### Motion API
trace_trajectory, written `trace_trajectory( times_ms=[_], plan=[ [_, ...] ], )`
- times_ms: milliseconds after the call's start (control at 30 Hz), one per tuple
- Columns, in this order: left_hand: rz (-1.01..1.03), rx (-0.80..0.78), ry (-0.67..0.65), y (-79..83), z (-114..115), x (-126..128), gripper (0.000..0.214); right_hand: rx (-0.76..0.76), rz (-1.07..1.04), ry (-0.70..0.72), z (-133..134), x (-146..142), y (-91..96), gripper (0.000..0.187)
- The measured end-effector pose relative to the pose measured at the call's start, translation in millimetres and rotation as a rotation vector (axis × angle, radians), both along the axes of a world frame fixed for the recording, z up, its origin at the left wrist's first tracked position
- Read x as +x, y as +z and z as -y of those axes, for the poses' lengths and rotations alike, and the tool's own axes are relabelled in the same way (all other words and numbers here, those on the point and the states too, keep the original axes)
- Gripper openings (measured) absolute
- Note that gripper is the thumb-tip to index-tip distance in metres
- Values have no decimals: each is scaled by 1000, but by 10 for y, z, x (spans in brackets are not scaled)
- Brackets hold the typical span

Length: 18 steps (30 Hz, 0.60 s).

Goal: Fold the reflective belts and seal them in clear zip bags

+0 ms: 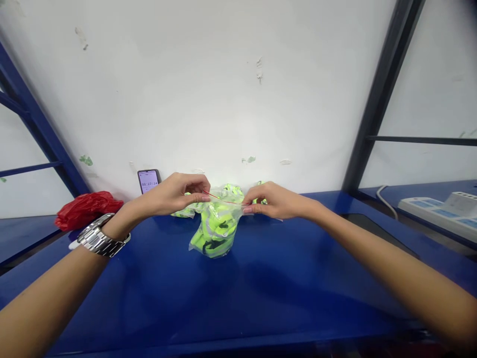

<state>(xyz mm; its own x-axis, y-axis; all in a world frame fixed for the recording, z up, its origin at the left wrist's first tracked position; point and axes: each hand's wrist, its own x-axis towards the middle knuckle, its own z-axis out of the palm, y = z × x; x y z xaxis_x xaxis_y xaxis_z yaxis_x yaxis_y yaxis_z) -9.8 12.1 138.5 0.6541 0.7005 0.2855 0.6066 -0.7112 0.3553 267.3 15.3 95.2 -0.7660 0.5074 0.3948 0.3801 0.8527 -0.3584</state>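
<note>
A clear zip bag (216,228) stuffed with a neon yellow-green garment with grey stripes stands on the blue table (238,293). My left hand (175,193), with a metal watch on the wrist, pinches the left end of the bag's red-lined top edge. At the right end of that edge my right hand (274,200) pinches it too. Both hands hold the top stretched between them above the table. More neon green packets (238,191) lie just behind the bag, partly hidden by my hands.
A phone (148,180) showing a timer leans against the white wall at the back. A crumpled red plastic bag (87,208) lies at the left. A white power strip (439,211) sits on the right shelf beyond a dark upright post (376,99).
</note>
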Motion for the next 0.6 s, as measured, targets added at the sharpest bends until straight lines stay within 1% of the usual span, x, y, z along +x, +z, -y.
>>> trace_trajectory(
  times_ms=[100,167,267,367,467,600],
  plan=[
    [26,-3,23,-10,-51,-70,26,28,-115,-37,-33,59,33,22],
    [81,-31,14,-43,-82,-84,26,35,-161,-47,-27,97,61,25],
    [171,-32,-23,-115,-106,-44,25,44,-213,-46,-3,136,88,24],
    [172,5,-45,-185,-103,10,24,36,-253,-47,21,168,83,22],
    [110,91,-13,-242,-85,31,21,52,-225,-59,42,199,58,21],
    [54,302,42,-310,-68,30,15,96,-249,-161,41,216,6,19]
  ],
)
